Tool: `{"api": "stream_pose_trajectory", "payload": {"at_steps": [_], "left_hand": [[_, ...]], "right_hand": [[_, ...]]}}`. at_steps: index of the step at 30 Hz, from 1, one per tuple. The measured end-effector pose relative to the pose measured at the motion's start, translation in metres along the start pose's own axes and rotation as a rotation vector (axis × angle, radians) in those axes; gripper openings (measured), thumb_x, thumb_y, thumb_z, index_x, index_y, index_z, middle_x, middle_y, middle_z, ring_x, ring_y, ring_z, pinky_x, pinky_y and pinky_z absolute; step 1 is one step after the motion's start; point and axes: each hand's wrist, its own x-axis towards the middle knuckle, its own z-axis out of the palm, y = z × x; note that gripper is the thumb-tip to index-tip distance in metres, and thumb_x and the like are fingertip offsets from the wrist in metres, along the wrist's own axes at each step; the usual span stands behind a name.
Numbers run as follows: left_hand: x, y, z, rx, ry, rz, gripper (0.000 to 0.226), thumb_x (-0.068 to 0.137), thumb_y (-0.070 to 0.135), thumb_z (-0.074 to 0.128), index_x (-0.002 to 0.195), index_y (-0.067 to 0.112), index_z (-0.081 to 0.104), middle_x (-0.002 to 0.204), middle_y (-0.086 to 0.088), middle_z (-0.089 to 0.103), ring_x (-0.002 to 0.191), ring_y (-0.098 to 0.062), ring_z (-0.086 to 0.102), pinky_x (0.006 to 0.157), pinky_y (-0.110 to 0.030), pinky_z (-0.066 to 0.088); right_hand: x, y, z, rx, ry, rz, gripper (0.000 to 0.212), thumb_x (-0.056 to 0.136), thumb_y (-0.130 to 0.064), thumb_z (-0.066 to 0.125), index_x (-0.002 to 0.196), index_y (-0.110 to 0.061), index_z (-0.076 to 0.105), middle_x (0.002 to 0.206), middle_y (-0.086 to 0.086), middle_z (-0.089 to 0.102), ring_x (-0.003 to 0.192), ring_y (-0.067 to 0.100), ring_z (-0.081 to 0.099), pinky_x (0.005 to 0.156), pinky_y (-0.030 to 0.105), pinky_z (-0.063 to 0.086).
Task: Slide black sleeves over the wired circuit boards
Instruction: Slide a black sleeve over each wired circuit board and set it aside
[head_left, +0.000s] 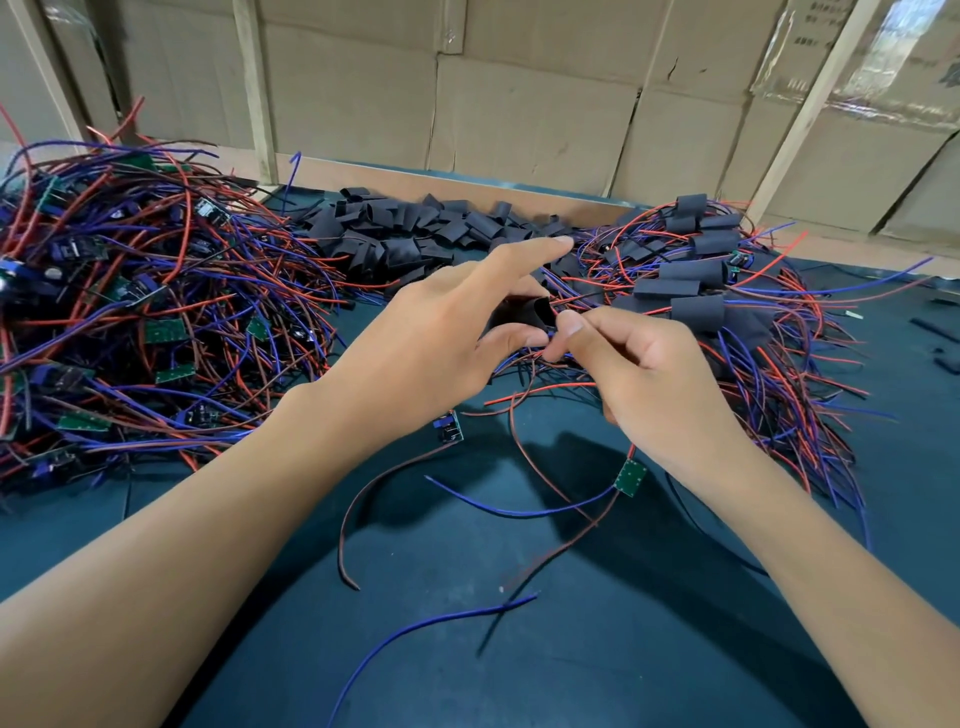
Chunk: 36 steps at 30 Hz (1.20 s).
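The left hand (441, 332) held a black sleeve (524, 312) between thumb and middle finger, its forefinger pointing straight out — the sleeve's open mouth faced the right hand (639, 374). That hand pinched wire ends at the mouth; its lower fingers were curled, and what they held was hidden. A green circuit board (630, 478) hung by its wires below the right wrist, above the dark counter (571, 649). Loose sleeves (415, 234) lay heaped at the back, unsleeved wired boards (130, 312) to the left, sleeved ones (696, 280) to the right — partly buried in wire.
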Motion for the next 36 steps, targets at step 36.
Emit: {"api": "stream_pose_trajectory", "payload": {"at_steps": [36], "left_hand": [[0.007, -0.028, -0.011, 0.053, 0.231, -0.114, 0.046, 0.088, 0.013, 0.073, 0.130, 0.027, 0.061, 0.085, 0.012, 0.073, 0.086, -0.010, 0.066, 0.093, -0.034, 0.050]], "right_hand": [[0.004, -0.006, -0.006, 0.413, -0.404, 0.457, 0.015, 0.100, -0.018, 0.061, 0.099, -0.010, 0.074, 0.067, 0.011, 0.065, 0.058, 0.031, 0.067, 0.058, 0.033, 0.057]]}}
